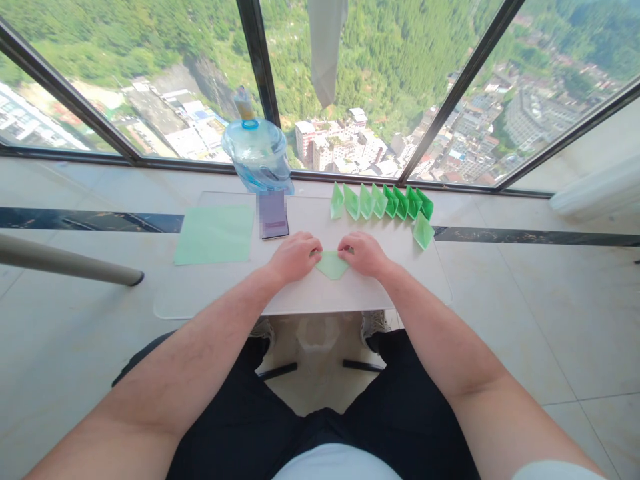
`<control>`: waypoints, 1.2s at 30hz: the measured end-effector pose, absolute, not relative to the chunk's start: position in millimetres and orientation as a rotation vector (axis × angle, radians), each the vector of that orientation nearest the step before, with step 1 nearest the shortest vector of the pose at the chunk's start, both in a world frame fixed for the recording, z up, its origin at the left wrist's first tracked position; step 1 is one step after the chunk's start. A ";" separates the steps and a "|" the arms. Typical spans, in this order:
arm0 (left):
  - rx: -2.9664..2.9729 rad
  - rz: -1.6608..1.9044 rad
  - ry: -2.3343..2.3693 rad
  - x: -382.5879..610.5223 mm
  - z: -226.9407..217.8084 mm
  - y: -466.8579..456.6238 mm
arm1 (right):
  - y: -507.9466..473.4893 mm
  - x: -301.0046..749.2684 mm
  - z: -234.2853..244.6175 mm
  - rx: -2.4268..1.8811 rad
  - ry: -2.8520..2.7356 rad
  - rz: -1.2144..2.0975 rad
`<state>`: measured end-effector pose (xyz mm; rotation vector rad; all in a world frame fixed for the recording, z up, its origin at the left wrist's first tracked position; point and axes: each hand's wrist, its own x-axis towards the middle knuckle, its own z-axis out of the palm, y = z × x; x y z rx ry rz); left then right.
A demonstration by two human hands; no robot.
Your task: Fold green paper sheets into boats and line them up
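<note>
A small folded piece of light green paper point(331, 265) lies on the clear table top point(210, 293) right in front of me. My left hand point(295, 257) presses on its left edge with fingers curled down. My right hand point(363, 254) holds its right edge the same way. A stack of flat light green sheets point(215, 233) lies to the left. Behind my hands stands a row of several folded green paper boats point(383, 201), with one more folded boat point(423, 231) set apart at the right.
A phone point(273, 215) lies face up behind my left hand. A large blue water jug point(257, 153) stands by the window frame point(260, 67). A grey pole point(70, 267) reaches in from the left. Tiled floor surrounds the table.
</note>
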<state>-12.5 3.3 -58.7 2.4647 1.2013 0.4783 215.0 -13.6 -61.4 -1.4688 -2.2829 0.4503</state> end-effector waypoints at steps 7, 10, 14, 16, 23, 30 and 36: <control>2.394 0.502 1.201 -15.0 -62.6 4.8 | -12.8 223.9 -71.7 -1.399 -2.259 0.448; 2.404 0.511 1.181 -16.3 -63.8 4.6 | -14.6 226.0 -73.0 -1.373 -2.279 0.422; 2.429 0.515 1.155 -17.0 -65.0 3.6 | -21.0 227.9 -70.5 -1.356 -2.323 0.376; 2.462 0.510 1.121 -17.8 -66.3 3.6 | -24.3 228.9 -69.6 -1.343 -2.352 0.334; 2.627 0.506 0.970 -22.4 -70.2 3.0 | -29.0 231.3 -73.8 -1.269 -2.467 0.163; 2.764 0.477 0.917 -23.5 -70.1 -2.6 | -35.1 232.5 -72.3 -1.213 -2.549 0.062; 2.837 0.460 0.904 -23.7 -70.9 -3.6 | -38.4 234.4 -72.1 -1.153 -2.617 -0.015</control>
